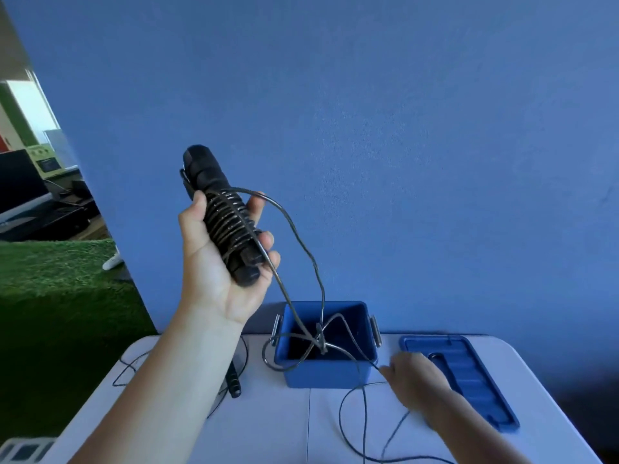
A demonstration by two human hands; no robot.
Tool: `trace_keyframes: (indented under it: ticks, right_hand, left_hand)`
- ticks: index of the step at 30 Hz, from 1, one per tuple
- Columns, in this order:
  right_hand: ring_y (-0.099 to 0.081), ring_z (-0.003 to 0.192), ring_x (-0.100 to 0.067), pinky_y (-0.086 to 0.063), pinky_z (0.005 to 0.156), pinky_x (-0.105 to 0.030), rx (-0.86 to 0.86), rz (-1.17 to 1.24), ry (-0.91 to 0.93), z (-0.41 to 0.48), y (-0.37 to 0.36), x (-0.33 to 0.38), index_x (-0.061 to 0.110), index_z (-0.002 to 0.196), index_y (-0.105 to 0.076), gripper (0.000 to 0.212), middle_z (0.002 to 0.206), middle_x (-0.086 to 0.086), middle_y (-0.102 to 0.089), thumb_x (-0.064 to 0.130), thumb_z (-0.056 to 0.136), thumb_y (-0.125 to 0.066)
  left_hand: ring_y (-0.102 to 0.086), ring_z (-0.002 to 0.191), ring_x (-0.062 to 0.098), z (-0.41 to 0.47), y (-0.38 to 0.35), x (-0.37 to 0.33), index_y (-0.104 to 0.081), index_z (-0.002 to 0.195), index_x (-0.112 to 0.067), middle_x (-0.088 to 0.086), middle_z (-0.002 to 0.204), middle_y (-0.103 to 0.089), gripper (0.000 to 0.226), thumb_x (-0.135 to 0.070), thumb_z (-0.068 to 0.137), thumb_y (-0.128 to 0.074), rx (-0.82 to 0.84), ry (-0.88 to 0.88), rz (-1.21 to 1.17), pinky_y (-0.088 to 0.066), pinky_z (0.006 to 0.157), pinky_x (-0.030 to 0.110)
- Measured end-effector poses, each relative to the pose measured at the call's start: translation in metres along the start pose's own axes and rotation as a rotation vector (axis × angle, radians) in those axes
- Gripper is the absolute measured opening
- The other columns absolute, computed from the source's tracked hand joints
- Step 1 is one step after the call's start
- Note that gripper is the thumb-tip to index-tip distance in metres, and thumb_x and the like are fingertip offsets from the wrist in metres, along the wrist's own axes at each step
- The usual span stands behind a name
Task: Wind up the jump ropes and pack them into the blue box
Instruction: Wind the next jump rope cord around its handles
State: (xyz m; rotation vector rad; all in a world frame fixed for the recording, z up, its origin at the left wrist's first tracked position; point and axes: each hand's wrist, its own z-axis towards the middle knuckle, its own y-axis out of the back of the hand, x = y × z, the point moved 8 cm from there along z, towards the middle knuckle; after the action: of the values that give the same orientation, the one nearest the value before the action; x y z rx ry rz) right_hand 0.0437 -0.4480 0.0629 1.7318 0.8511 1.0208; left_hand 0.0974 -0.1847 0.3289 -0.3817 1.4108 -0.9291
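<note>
Left hand (221,262) is gripping 2 black foam jump-rope handles (221,216), raised, thin dark cable (301,242) coiled around them. Right hand (415,373) is pinching the cable's loose run by the open blue plastic box (326,376) on the white table (301,430). Blue lid (469,373) is lying right.

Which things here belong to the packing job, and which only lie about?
Job:
- wound jump rope in left hand
- loose cord, pinched by right hand
- second rope on table
- blue box
- box lid

Lying about:
- green turf
</note>
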Motion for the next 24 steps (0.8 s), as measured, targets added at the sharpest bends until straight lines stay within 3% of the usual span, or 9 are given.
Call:
trace_keyframes:
  ticks: [1,3,7,10,13,16,20,22,24]
  right_hand:
    - [-0.066,0.095,-0.026,-0.048,0.065,-0.032,-0.011,0.065,0.025,0.0,0.006,0.008,0.018,0.082,-0.058,0.027,0.09,-0.002,-0.065,0.038,0.098,-0.048]
    - [-0.067,0.094,-0.024,-0.055,0.078,-0.035,-0.05,0.227,0.124,-0.005,0.024,0.025,0.02,0.097,-0.068,0.018,0.098,-0.001,-0.072,0.026,0.092,-0.051]
    - [-0.063,0.065,-0.017,-0.053,0.066,-0.026,0.105,0.848,0.376,-0.042,0.068,0.081,0.036,0.13,-0.061,0.055,0.091,-0.005,-0.075,0.012,0.082,-0.053]
    - [-0.062,0.063,-0.025,-0.054,0.065,-0.031,0.222,1.024,0.583,-0.065,0.088,0.117,0.03,0.139,-0.055,0.065,0.131,0.01,-0.066,0.008,0.078,-0.05]
    - [-0.058,0.058,-0.027,-0.054,0.061,-0.034,0.201,1.033,0.633,-0.073,0.097,0.134,0.031,0.14,-0.052,0.059,0.124,0.008,-0.07,0.007,0.086,-0.053]
    - [-0.061,0.055,-0.021,-0.055,0.062,-0.031,0.05,0.779,0.654,-0.073,0.101,0.144,0.042,0.14,-0.047,0.054,0.098,0.01,-0.072,0.01,0.097,-0.052]
    - [-0.06,0.052,-0.014,-0.056,0.063,-0.042,-0.206,0.575,0.578,-0.062,0.109,0.151,0.026,0.117,-0.053,0.029,0.077,0.0,-0.072,0.017,0.09,-0.057]
    - [-0.062,0.05,-0.017,-0.057,0.064,-0.042,-0.151,0.58,0.538,-0.057,0.109,0.152,0.024,0.126,-0.048,0.04,0.075,-0.007,-0.071,0.014,0.088,-0.052]
    - [-0.065,0.047,-0.017,-0.059,0.066,-0.036,-0.045,0.539,0.537,-0.058,0.103,0.154,0.034,0.143,-0.039,0.06,0.073,-0.008,-0.071,0.011,0.088,-0.044]
  left_hand:
    - [-0.054,0.045,0.012,0.001,0.003,0.004,-0.055,0.105,-0.027,-0.01,0.089,-0.073,0.041,-0.064,0.093,-0.039,-0.01,0.018,-0.01,-0.042,0.043,0.019]
    - [-0.055,0.045,0.011,0.002,0.004,0.009,-0.054,0.114,-0.025,-0.01,0.091,-0.074,0.046,-0.064,0.093,-0.041,-0.027,0.043,-0.025,-0.043,0.041,0.019]
    - [-0.055,0.044,0.011,0.001,0.005,0.012,-0.054,0.117,-0.023,-0.009,0.093,-0.074,0.049,-0.063,0.093,-0.041,-0.037,0.034,-0.003,-0.043,0.042,0.019]
    - [-0.054,0.044,0.012,0.002,0.008,0.013,-0.051,0.118,-0.025,-0.008,0.093,-0.075,0.046,-0.062,0.093,-0.042,-0.06,0.028,-0.027,-0.042,0.041,0.019]
    - [-0.053,0.044,0.012,0.003,0.009,0.012,-0.048,0.12,-0.027,-0.008,0.091,-0.074,0.047,-0.061,0.088,-0.047,-0.052,0.021,-0.026,-0.041,0.041,0.019]
    - [-0.055,0.044,0.011,0.004,0.012,0.012,-0.055,0.115,-0.024,-0.008,0.09,-0.073,0.048,-0.062,0.088,-0.046,-0.057,0.026,-0.011,-0.042,0.041,0.019]
    - [-0.057,0.045,0.01,0.004,0.011,0.015,-0.054,0.12,-0.022,-0.009,0.093,-0.073,0.054,-0.064,0.087,-0.045,-0.035,0.039,-0.01,-0.043,0.04,0.019]
    - [-0.058,0.044,0.01,0.005,0.011,0.015,-0.05,0.123,-0.023,-0.01,0.091,-0.073,0.058,-0.064,0.082,-0.048,-0.016,0.029,-0.005,-0.044,0.04,0.019]
    - [-0.058,0.044,0.01,0.006,0.011,0.015,-0.049,0.124,-0.024,-0.01,0.088,-0.073,0.063,-0.064,0.076,-0.053,0.0,0.035,-0.008,-0.045,0.04,0.019]
